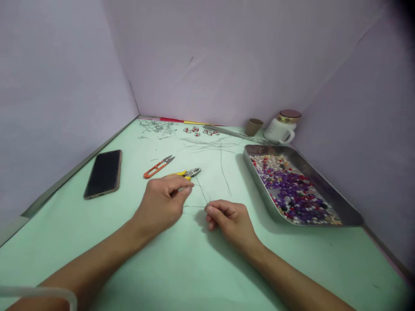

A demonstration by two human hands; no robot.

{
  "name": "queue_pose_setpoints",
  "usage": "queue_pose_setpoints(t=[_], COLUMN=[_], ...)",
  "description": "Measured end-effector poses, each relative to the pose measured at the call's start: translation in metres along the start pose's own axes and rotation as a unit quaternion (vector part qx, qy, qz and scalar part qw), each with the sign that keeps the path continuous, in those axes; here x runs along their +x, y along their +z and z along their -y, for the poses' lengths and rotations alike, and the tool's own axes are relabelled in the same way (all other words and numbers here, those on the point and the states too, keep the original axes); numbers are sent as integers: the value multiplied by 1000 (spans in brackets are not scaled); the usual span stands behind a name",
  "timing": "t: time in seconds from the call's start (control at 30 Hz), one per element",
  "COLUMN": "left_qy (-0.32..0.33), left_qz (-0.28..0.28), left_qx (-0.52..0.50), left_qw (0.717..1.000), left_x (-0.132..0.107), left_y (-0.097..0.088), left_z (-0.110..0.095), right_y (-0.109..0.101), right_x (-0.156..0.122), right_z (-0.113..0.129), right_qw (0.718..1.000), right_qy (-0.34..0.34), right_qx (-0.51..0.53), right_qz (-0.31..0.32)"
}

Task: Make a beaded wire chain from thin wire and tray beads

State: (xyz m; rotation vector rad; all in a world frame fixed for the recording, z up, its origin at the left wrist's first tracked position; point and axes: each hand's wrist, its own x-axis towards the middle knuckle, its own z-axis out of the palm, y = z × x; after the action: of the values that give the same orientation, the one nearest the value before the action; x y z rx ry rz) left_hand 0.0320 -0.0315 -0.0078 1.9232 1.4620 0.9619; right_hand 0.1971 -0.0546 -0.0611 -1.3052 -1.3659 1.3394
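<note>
My right hand pinches a thin wire between thumb and index finger, its other fingers curled. Strands of the wire fan out from that pinch, one upward toward the pliers and one leftward beneath my left hand. The left thumb and index finger are closed together at the end of a strand. Just behind the left hand lie pliers with yellow handles, partly covered by it. Orange thread snips rest farther left, apart from both hands.
At right stands a metal tray of mixed beads. A phone lies at left. Toward the back are loose wires, wire scraps, red beaded pieces, a brown cup and a lidded white mug.
</note>
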Motion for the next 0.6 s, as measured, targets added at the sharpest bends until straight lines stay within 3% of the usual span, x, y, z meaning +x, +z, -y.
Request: queue_pose_setpoints(t=[0.1,0.2,0.3,0.6], left_qy=[-95,-196,-249,-295], left_qz=[100,178,202,243], left_qx=[-50,-107,-168,-347], left_qw=[989,958,932,857], left_x=[-8,-9,-5,0], left_y=[6,13,17,18], left_z=[-8,-7,-2,11], right_y=[2,3,3,2], right_x=[-1,-2,-3,-6], right_z=[1,2,3,6], right_qw=[1000,1000,1000,999], right_qy=[-6,-10,-17,-31], right_qx=[9,11,8,-2], right_qz=[7,9,14,27])
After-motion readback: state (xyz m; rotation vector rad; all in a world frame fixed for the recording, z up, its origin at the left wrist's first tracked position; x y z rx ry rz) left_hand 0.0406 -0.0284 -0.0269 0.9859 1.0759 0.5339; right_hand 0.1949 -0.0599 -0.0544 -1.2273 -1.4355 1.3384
